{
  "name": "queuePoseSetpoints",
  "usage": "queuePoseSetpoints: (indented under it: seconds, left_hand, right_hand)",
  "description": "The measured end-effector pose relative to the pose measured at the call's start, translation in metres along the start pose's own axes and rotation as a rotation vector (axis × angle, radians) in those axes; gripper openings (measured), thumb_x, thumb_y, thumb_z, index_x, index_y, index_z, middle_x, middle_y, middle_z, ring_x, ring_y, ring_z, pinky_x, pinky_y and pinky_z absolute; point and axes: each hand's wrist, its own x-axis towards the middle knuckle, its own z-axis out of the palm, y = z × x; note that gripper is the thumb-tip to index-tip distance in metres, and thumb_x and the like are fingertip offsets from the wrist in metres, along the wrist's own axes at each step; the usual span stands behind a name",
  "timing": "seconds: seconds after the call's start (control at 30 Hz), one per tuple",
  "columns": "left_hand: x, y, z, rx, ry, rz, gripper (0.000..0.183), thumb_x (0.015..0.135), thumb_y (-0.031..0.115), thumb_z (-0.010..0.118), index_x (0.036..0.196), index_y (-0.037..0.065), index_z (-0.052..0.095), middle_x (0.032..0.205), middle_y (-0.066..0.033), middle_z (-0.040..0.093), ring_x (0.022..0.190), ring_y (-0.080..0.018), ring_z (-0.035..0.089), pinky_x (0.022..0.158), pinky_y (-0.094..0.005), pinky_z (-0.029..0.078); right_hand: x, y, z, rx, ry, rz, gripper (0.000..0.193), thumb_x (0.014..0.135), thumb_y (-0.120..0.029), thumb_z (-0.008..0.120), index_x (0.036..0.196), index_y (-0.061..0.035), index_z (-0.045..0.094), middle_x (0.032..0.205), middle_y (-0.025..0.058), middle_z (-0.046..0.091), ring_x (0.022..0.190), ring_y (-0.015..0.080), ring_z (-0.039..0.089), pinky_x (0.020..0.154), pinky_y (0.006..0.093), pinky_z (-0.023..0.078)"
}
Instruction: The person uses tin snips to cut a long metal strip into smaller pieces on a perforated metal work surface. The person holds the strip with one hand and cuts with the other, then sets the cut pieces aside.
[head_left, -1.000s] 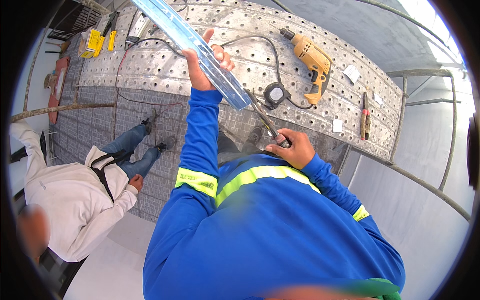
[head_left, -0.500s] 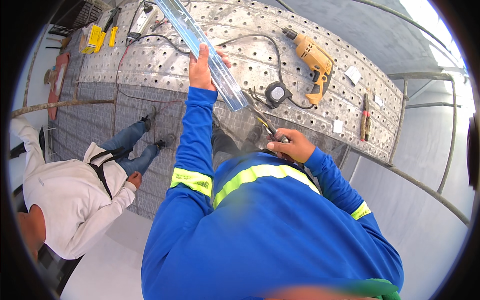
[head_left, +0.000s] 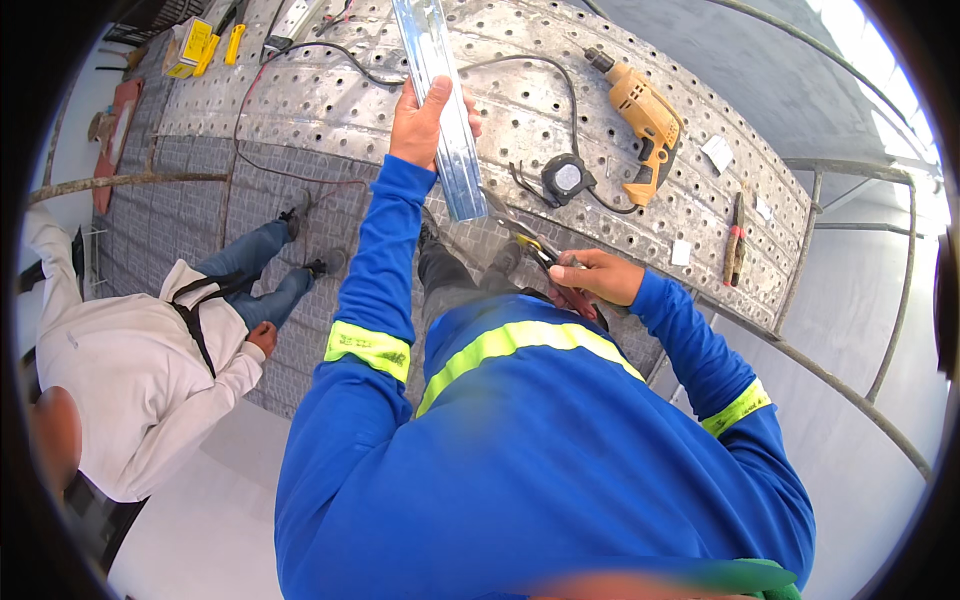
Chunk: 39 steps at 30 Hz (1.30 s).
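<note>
Channel of bright silvery metal, long, narrow and straight, ran from the upper edge of the view down to a plainly visible lower end, leaning slightly so that its top lay further to the left. Its surface took a bluish tint and broke into pale, glossy streaks of reflected light; lengthwise ridges and raised sides bounded a shallow trough, and the lower end appeared squared off. The piece was held above the near edge of the counter, a run of grey, scuffed metal planks pierced with rows of round holes, with its lower end in front of the grey patterned floor. The left hand gripped it below the upper edge of the view: the thumb lay along the upper face, and the other fingers were wrapped beneath, their tips emerging at the right side. The right hand held snips with grey blades, a yellow part near the pivot and reddish grips, its fingers curled around the handles and the thumb on top. The blades pointed toward the lower end of the piece and lay just beside it; whether they touched could not be told. On the counter to the right rested a black-and-silver tape measure, a yellow drill and red-handled pliers. To the left stood a co-worker in a pale hooded top.
</note>
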Motion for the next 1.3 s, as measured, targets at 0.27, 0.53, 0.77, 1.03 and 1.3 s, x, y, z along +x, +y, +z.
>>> queuePoseSetpoints:
  seconds: [0.27, 0.53, 0.77, 1.03, 1.3]
  left_hand:
    - [-0.001, -0.005, 0.008, -0.104, 0.220, 0.101, 0.031, 0.102, 0.032, 0.060, 0.116, 0.009, 0.044, 0.084, -0.0122, 0.062, 0.063, -0.0240, 0.066, 0.056, -0.0428, 0.060]
    - [-0.005, -0.008, 0.000, -0.043, 0.208, 0.056, 0.029, 0.102, 0.029, 0.059, 0.118, 0.011, 0.043, 0.085, -0.0136, 0.062, 0.063, -0.0233, 0.066, 0.053, -0.0409, 0.059]
    - [-0.008, -0.006, 0.001, -0.030, 0.188, 0.024, 0.031, 0.101, 0.029, 0.061, 0.117, 0.009, 0.043, 0.083, -0.0127, 0.060, 0.063, -0.0221, 0.066, 0.052, -0.0394, 0.060]
    - [-0.011, 0.002, 0.002, 0.066, 0.145, -0.015, 0.030, 0.101, 0.029, 0.062, 0.114, 0.008, 0.046, 0.082, -0.0126, 0.063, 0.061, -0.0206, 0.067, 0.052, -0.0375, 0.060]
    - [-0.007, 0.010, 0.007, 0.102, 0.047, -0.007, 0.032, 0.101, 0.030, 0.062, 0.115, 0.006, 0.047, 0.083, -0.0134, 0.065, 0.061, -0.0198, 0.068, 0.053, -0.0358, 0.060]
  right_hand:
    - [0.003, 0.023, 0.018, 0.183, 0.259, -0.299, 0.033, 0.105, -0.032, 0.054, 0.102, 0.0002, 0.062, 0.093, 0.0075, 0.069, 0.081, 0.0142, 0.067, 0.075, 0.0305, 0.056]
    - [-0.018, -0.002, 0.022, 0.022, 0.307, -0.137, 0.032, 0.103, -0.029, 0.057, 0.090, -0.0004, 0.064, 0.077, 0.0044, 0.067, 0.064, 0.0106, 0.063, 0.061, 0.0260, 0.053]
    - [-0.021, -0.011, 0.021, 0.001, 0.307, -0.127, 0.034, 0.103, -0.031, 0.057, 0.089, 0.0003, 0.063, 0.075, 0.0053, 0.068, 0.064, 0.0117, 0.066, 0.057, 0.0269, 0.052]
    - [-0.026, -0.019, 0.020, -0.094, 0.274, -0.092, 0.036, 0.103, -0.033, 0.057, 0.091, 0.0006, 0.063, 0.073, 0.0049, 0.067, 0.064, 0.0121, 0.067, 0.058, 0.0269, 0.054]
    - [-0.023, -0.013, 0.023, -0.039, 0.262, -0.135, 0.035, 0.103, -0.031, 0.056, 0.093, 0.0015, 0.065, 0.066, 0.0066, 0.065, 0.049, 0.0115, 0.058, 0.046, 0.0267, 0.047]
